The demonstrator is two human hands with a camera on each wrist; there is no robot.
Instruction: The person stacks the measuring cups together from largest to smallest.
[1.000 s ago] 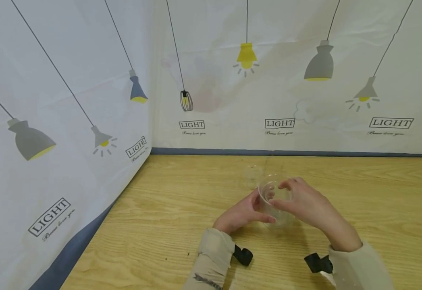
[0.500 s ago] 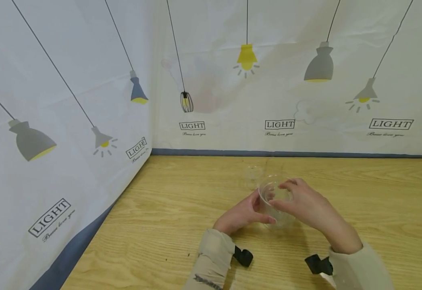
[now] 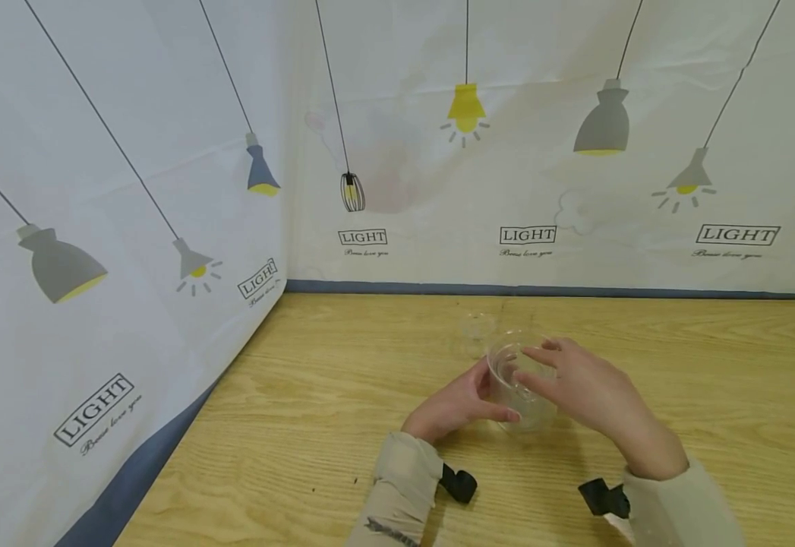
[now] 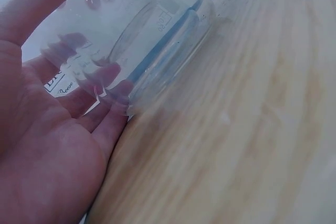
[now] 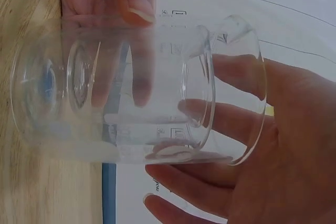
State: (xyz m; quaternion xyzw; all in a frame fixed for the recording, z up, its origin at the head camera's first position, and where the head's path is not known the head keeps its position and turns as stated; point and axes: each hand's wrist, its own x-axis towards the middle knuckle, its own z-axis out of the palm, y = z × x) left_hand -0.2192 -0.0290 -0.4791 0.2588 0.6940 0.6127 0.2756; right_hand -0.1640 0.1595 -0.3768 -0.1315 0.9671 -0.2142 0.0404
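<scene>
A clear glass beaker (image 3: 527,414) stands upright on the wooden table, a smaller clear glass vessel (image 5: 79,80) nested inside it. My left hand (image 3: 455,403) holds the outer beaker low from the left, thumb on the near side and fingers behind. In the left wrist view, the fingers of that hand (image 4: 52,150) curve round the glass wall. My right hand (image 3: 591,384) hovers at the mouth, its thumb and a finger reaching inside with a gap between them. In the right wrist view the other fingers of this hand (image 5: 299,135) stay outside the outer wall.
Another clear glass piece (image 3: 477,327) stands just behind the beaker. A printed cloth (image 3: 424,167) with lamp drawings hangs behind the table (image 3: 315,425) and along its left side. Black straps (image 3: 459,483) sit at both wrists.
My right thumb and finger have loosened and spread apart inside the beaker's mouth, and the hand has shifted slightly right. The left hand keeps its hold in place.
</scene>
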